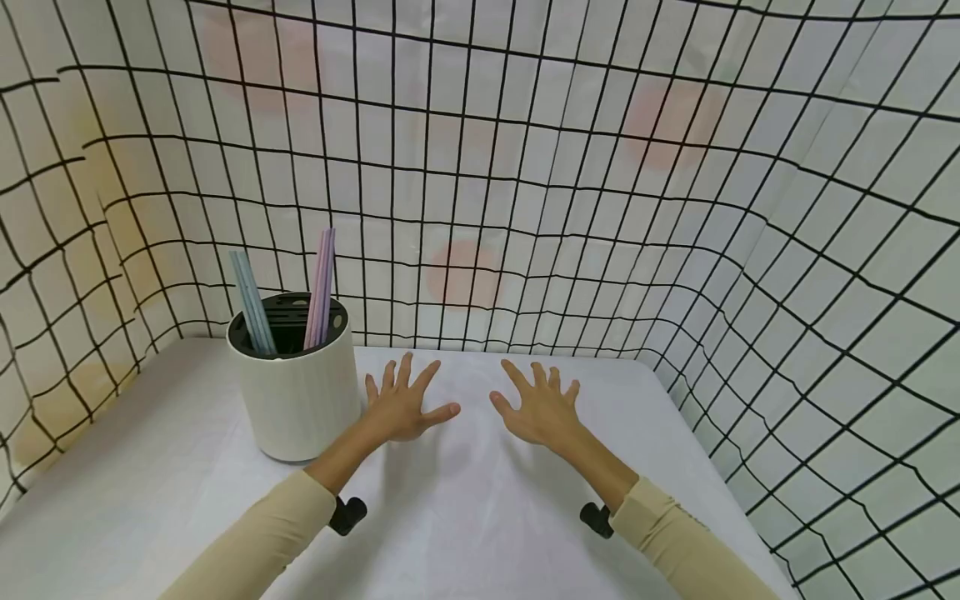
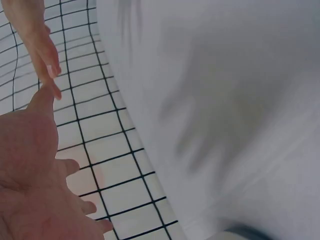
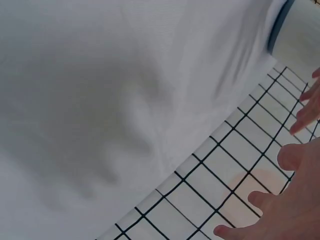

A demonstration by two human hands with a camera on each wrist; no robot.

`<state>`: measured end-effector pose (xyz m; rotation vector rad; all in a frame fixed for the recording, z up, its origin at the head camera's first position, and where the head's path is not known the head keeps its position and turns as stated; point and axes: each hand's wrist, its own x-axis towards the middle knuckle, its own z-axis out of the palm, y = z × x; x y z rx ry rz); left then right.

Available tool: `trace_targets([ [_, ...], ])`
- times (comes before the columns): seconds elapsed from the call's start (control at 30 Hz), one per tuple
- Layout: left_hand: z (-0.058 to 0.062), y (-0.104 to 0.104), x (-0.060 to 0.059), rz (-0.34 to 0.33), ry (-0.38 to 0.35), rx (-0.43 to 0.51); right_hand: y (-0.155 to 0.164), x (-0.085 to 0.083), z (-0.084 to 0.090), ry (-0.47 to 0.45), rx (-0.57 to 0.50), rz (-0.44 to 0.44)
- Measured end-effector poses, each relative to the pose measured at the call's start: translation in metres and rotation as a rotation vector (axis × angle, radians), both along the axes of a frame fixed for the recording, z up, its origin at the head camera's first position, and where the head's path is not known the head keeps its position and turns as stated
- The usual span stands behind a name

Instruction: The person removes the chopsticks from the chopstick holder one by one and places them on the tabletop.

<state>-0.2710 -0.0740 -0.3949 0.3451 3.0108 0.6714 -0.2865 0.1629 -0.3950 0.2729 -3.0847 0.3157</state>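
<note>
Both the left hand (image 1: 402, 406) and right hand (image 1: 542, 408) hover with fingers spread apart and empty over the white bench (image 1: 465, 500), the left one just right of the holder (image 1: 294, 392) with its straws (image 1: 321, 287).

Bright, even, diffuse light, no glare. Soft shadows on tablecloth (image 1: 465, 517) under both hands. Head view sharp at centre, grid lines bow w/ fisheye twd edges. Wrist views motion-blurred, shadows smeared.

Both arms wore long beige sleeves (image 1: 277, 533) — snug at the cuffs — with a small black wrist-mounted device (image 1: 347, 514) beneath each cuff.
</note>
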Motion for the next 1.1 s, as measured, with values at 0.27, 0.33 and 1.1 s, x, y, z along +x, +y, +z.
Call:
trace_targets([
  [0.27, 0.023, -0.009, 0.006, -0.06, -0.033, -0.01, -0.012, 0.004, 0.015, 0.06, -0.013, 0.046],
  [0.33, 0.029, -0.012, 0.009, -0.073, -0.044, -0.008, -0.016, 0.005, 0.02, 0.076, -0.02, 0.058],
  [1.1, 0.08, -0.13, 0.058, -0.158, -0.338, 0.296, -0.091, 0.004, 0.07, 0.124, -0.316, 0.308],
])
